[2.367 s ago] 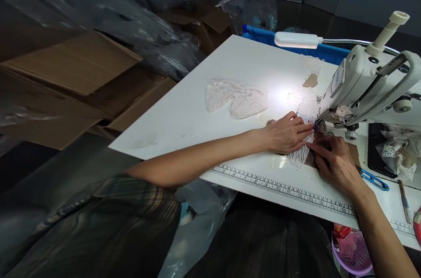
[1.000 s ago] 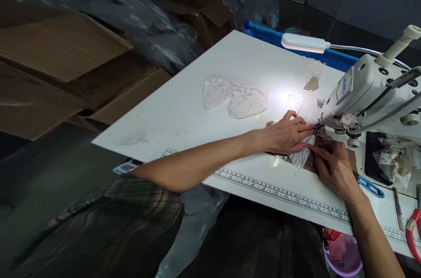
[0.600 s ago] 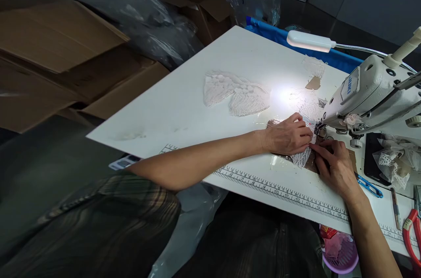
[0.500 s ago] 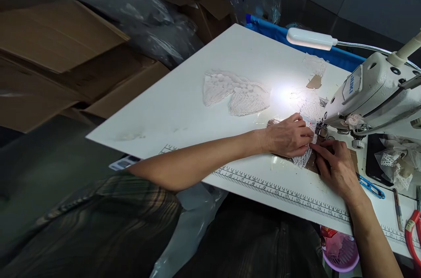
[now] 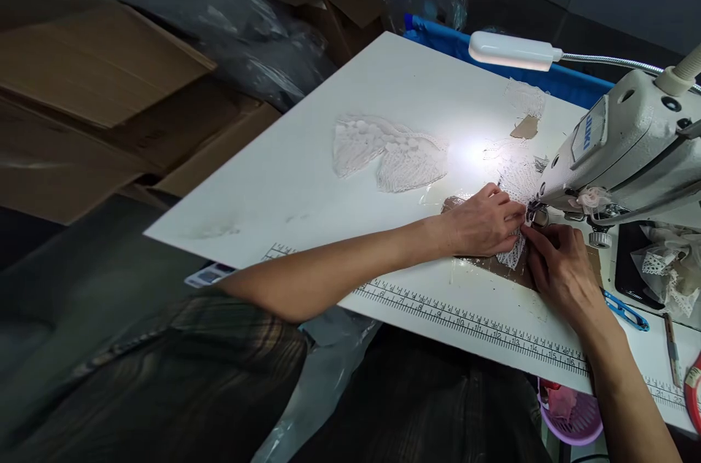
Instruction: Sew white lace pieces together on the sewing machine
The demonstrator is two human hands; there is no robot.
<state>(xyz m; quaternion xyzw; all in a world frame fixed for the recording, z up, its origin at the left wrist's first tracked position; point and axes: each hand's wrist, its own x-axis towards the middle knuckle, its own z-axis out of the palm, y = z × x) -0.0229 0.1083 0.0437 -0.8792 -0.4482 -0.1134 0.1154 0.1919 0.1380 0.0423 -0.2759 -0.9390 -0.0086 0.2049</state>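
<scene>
My left hand (image 5: 482,223) lies on a white lace piece (image 5: 515,253), fingers drawn together and pressing it down right before the presser foot (image 5: 535,215) of the white sewing machine (image 5: 624,149). My right hand (image 5: 558,269) rests beside it, fingertips pinching the lace edge over a brown cardboard sheet (image 5: 496,263). More lace (image 5: 518,174) comes out behind the needle under the lamp's bright spot.
Two finished lace pieces (image 5: 388,156) lie mid-table on the white table (image 5: 307,178), which has a printed ruler (image 5: 471,320) along its front. Blue snips (image 5: 629,306), a black phone (image 5: 635,266), lace scraps (image 5: 671,266) sit at right. A lamp (image 5: 512,52), cardboard boxes (image 5: 109,98), a purple basket (image 5: 572,415) surround.
Both hands have crept slightly towards the presser foot with the lace, and less lace shows in front of the needle. The camera view shifted a little.
</scene>
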